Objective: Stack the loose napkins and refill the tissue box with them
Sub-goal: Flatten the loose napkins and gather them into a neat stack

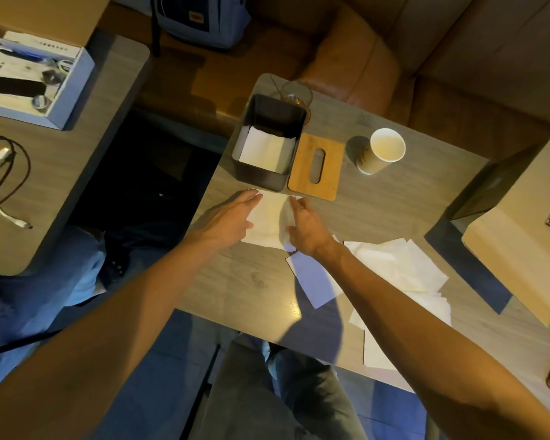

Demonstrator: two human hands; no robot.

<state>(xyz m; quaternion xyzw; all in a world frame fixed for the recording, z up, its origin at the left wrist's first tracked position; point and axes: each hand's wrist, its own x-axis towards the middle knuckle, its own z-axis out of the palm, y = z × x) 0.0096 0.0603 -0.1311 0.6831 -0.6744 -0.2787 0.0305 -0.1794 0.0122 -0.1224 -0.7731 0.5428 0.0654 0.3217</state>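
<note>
Two hands flanked the napkin stack [269,217] just before the open tissue box [251,176]: left hand [232,214] flat, fingers straight, on its left edge, right hand [305,223] at the rt edge, grip unclear; thin, limp sheets, prob. best lifted by both edges.

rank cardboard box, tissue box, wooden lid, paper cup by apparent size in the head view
1. cardboard box, partly out of frame
2. tissue box
3. wooden lid
4. paper cup

Glass [296,92] sat half hidden behind tissue box [258,177]. Right edge cut off cardboard box [518,236]. Top edge cut off backpack [200,20]. Cup [370,161] writing was too small to read.
</note>
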